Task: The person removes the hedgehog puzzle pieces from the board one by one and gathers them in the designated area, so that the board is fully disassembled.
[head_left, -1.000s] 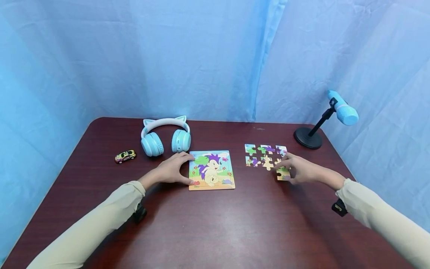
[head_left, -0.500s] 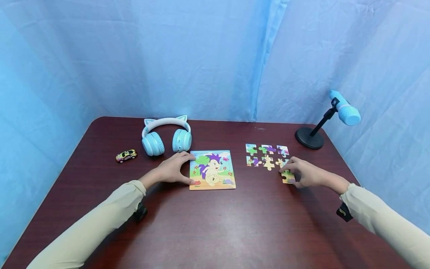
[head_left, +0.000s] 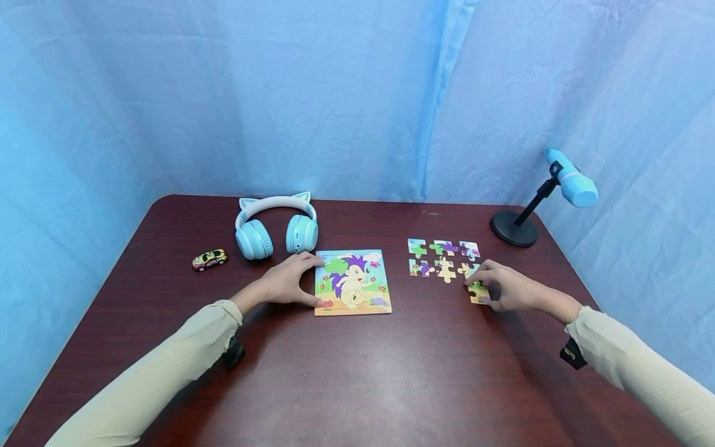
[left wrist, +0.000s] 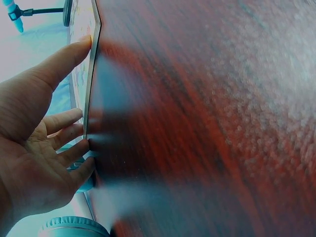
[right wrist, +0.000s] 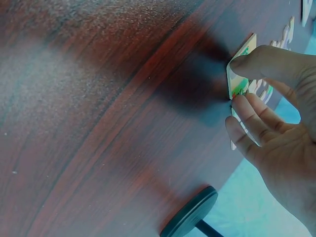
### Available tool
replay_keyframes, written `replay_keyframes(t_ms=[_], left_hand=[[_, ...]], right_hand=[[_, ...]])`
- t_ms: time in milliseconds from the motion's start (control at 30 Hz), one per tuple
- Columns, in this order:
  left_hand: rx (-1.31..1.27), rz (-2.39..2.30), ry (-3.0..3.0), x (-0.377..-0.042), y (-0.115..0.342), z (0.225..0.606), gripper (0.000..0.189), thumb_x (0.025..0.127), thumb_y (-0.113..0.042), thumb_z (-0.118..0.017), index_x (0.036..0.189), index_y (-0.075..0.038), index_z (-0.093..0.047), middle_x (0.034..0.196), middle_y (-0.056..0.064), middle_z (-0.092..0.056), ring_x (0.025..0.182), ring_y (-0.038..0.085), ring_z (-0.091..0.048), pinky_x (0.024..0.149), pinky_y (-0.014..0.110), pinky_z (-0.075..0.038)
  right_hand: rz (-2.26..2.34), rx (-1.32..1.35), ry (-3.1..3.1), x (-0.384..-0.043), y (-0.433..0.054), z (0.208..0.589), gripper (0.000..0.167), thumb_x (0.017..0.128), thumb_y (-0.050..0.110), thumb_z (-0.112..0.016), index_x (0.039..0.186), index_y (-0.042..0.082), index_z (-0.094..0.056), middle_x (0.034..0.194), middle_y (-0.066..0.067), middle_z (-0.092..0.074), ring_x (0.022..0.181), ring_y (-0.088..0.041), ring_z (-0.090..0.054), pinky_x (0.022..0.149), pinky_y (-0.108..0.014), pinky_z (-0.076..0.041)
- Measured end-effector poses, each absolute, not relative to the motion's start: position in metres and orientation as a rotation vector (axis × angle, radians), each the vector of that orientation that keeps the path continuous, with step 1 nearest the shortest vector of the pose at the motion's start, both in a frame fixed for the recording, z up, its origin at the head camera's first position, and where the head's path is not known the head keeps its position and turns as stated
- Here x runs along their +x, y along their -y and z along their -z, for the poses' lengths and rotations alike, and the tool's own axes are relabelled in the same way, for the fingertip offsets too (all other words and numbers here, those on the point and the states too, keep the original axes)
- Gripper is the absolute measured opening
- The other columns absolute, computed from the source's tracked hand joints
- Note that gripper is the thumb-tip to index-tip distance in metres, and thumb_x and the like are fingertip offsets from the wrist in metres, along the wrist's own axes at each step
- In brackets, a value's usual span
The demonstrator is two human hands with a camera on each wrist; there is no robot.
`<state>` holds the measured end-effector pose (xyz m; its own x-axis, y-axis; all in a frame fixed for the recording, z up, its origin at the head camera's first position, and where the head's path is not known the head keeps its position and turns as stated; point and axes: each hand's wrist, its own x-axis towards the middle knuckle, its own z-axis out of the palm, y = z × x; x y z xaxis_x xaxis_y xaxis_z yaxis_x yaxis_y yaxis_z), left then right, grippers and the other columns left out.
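Note:
A square hedgehog puzzle board [head_left: 353,282] lies flat in the middle of the table. My left hand [head_left: 283,280] rests at its left side, thumb on the lower left corner and extended fingers by the upper left; the left wrist view shows the thumb [left wrist: 74,51] on the board's edge. To the right, my right hand [head_left: 511,287] pinches a green and yellow puzzle piece [head_left: 476,293] between thumb and fingertips. The right wrist view shows that piece [right wrist: 239,85] partly covered by the thumb. Several loose pieces, among them a cream one [head_left: 445,270], lie in rows just beyond it.
Light blue cat-ear headphones [head_left: 302,234] stand behind my left hand. A small toy car [head_left: 210,259] sits farther left. At the back right is a blue microphone [head_left: 578,187] on a black round-based stand [head_left: 514,230]. Blue curtains [head_left: 346,99] surround the dark table [head_left: 357,379].
My right hand has shifted slightly right and toward me, drawing the pinched piece a little away from the other loose pieces. My left hand and the board have stayed in place.

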<state>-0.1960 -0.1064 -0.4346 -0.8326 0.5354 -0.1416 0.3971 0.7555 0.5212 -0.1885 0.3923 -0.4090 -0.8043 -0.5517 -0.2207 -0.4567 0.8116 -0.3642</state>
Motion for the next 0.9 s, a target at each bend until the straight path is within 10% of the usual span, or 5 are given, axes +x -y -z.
replay_keyframes(t_ms=[900], left_hand=[[0.741, -0.688, -2.678, -0.195, 0.107, 0.434, 0.088, 0.081, -0.046, -0.085, 0.151, -0.011, -0.047, 0.151, 0.013, -0.046, 0.135, 0.031, -0.045, 0.108, 0.052, -0.046]], right_hand=[[0.657, -1.051, -2.602, -0.204, -0.258, 0.410, 0.051, 0.083, 0.006, -0.081, 0.131, 0.012, -0.067, 0.122, -0.009, -0.061, 0.108, -0.028, -0.060, 0.090, -0.048, -0.056]])
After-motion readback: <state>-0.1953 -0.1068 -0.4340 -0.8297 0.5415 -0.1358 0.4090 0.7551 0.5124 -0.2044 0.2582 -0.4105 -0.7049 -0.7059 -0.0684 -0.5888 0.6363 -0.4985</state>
